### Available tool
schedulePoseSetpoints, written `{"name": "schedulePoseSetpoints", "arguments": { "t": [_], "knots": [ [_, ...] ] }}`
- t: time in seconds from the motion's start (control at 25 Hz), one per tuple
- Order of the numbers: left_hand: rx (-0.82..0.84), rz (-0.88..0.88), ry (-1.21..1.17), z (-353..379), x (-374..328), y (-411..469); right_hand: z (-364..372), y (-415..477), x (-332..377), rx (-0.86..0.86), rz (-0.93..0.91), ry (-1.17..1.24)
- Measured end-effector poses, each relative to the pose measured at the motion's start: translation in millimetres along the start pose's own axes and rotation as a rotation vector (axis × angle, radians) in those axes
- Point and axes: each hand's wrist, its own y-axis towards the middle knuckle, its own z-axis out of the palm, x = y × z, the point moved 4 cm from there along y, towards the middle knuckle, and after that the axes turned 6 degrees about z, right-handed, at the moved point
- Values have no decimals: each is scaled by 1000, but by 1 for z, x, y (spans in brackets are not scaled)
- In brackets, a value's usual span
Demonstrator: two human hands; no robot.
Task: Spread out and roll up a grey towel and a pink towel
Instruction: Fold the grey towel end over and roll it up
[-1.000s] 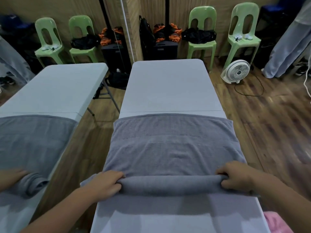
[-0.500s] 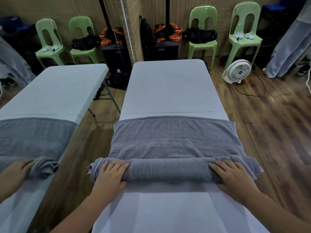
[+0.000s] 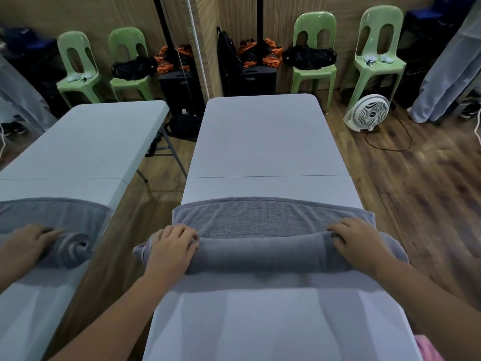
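A grey towel point(image 3: 263, 250) lies across the white folding table point(image 3: 263, 142), most of it wound into a thick roll. A short flat strip of it stays unrolled on the far side. My left hand point(image 3: 170, 246) presses on the roll's left end, fingers curled over the top. My right hand point(image 3: 358, 242) grips the right end the same way. A corner of the pink towel point(image 3: 429, 351) shows at the bottom right edge, beside my right forearm.
A mirror on the left repeats the table, the roll and a hand point(image 3: 26, 246). Green plastic chairs point(image 3: 313, 63) with dark bags line the back wall. A white floor fan point(image 3: 369, 112) and its cable sit on the wooden floor to the right.
Both hands have pushed the roll away from me. The roll is thicker and the flat part of the grey towel is much shorter.
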Motion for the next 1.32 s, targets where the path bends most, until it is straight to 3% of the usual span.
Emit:
{"name": "schedulePoseSetpoints", "arguments": {
  "t": [0.08, 0.2, 0.4, 0.56, 0.6, 0.68, 0.76, 0.88, 1.0, 1.08, 1.16, 1.32],
  "knots": [
    [13, 74, -32, 7, -9, -11, 3, -13, 8, -44, -106, -79],
    [228, 132, 57, 27, -12, -30, 25, -33, 11, 158, -98, -196],
    [230, 121, 68, 21, -12, -21, 27, -31, 15, 185, -101, -184],
    [427, 92, 64, 14, -17, -22, 12, -23, 12, 616, -14, 17],
    [448, 68, 61, 15, -16, -18, 10, -16, 11, 644, 18, 49],
    [389, -21, 45, 14, -13, -3, 7, 1, 10, 515, 65, 71],
    [178, -75, 62, 9, -9, 10, 7, 12, 7, 296, 112, 31],
    [-23, -63, 36, 3, -16, 8, 6, 13, 12, 72, 32, 38],
    [91, 19, -41, 15, -24, -12, 10, -2, 17, 127, -94, -14],
    [216, 91, 5, 25, -17, -22, 17, -11, 13, 181, -140, -102],
    [231, 153, 52, 28, -5, -17, 27, -11, 5, 268, -173, -213],
    [193, 1, 89, 7, 14, 34, 14, 22, -16, 330, -51, -258]
  ]
}}
